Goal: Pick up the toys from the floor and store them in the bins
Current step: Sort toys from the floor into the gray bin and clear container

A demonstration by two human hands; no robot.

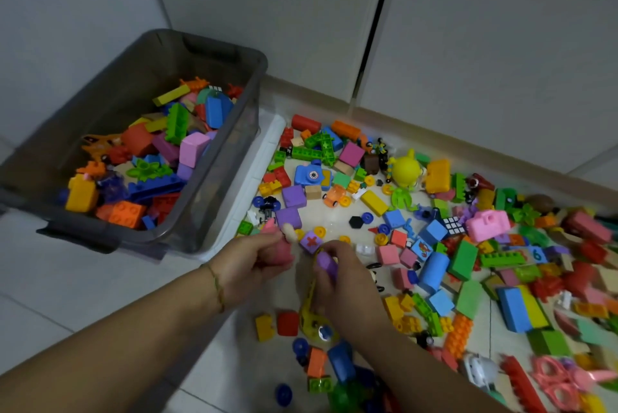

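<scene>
A grey translucent bin [214, 158] stands at the left, partly filled with coloured blocks. Many toys lie scattered on the floor to its right: bricks, foam blocks, wheels, a blue toy camera [309, 173] and a yellow round figure [404, 170]. My left hand [257, 265] is closed around pink pieces [284, 253], with a cream piece at its fingertips. Beside it, my right hand [337, 282] grips a purple block [326, 262] and a yellow flat toy [311, 312] that hangs below it. Both hands hover just right of the bin's near corner.
A white lid or tray [257, 161] lies under the bin's right side. White cupboard doors [468, 28] rise behind the pile. A pink toy camera [488, 225], a small puzzle cube [453, 224] and pink scissors [558, 382] lie at the right.
</scene>
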